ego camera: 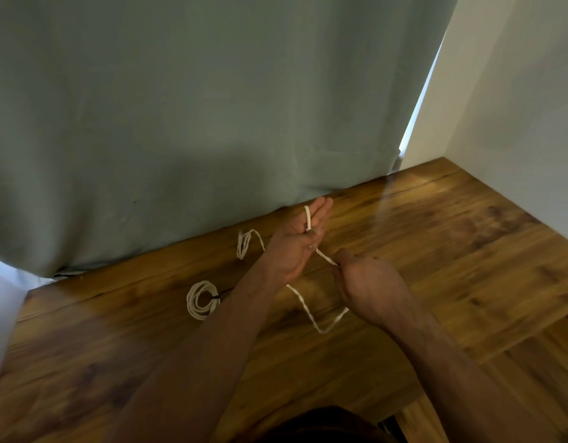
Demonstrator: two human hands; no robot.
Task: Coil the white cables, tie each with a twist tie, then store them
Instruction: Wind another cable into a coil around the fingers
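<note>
A loose white cable (303, 303) trails across the wooden table (436, 238). My left hand (295, 244) is held upright with fingers straight, and one end of the cable is pinned against its fingers by the thumb. My right hand (369, 286) pinches the same cable just right of the left palm, and a slack loop hangs below both hands. Another stretch of this cable lies folded on the table left of my left hand. A second white cable (201, 299) lies coiled further left, bound by a dark twist tie (215, 296).
A grey-green curtain (196, 123) hangs along the table's back edge. A white wall (516, 123) bounds the right side. The table's front right edge drops to a lower wooden surface (548, 362).
</note>
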